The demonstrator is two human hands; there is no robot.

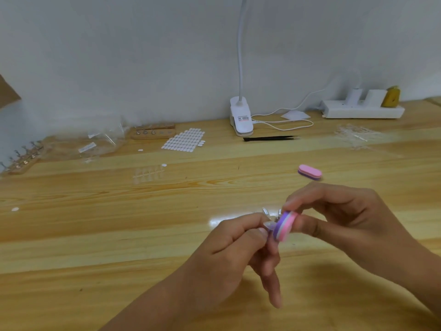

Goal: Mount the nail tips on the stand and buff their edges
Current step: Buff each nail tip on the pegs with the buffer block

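Head view, and both hands were caught meeting low over the wooden table [119, 235]. A clear nail tip [270, 226] was pinched between thumb and forefinger of the left hand [229, 256]; whatever it was mounted on was too blurred to be made out. The right hand [334, 216] was closed round a buffer block [285, 226], pink on one face and purple on the other, with the purple side laid against the tip.

Two buffers were counted in all: the second buffer [309, 172] was seen lying beyond the grip, slightly to its right. Farther beyond the grip, one pair of black tweezers [270, 138] and one white clip lamp [241, 118] were noted; a label was carried on the lamp's clip, but its print could not be read. Far right of the grip, one power strip [362, 109] was seen with three plugs in it, two white and one yellow, and a pile of clear tips [355, 137] was spread in front of it.

Left of the grip and beyond it, one sheet of white adhesive pads [185, 140], one strip of clear tips [148, 174] and two wooden stands were spotted: the rear stand [154, 132] and the far-left stand [22, 161]. Clear bags [102, 142] with illegible white labels were seen between the stands. Three loose pads [15, 209] were counted on the table.
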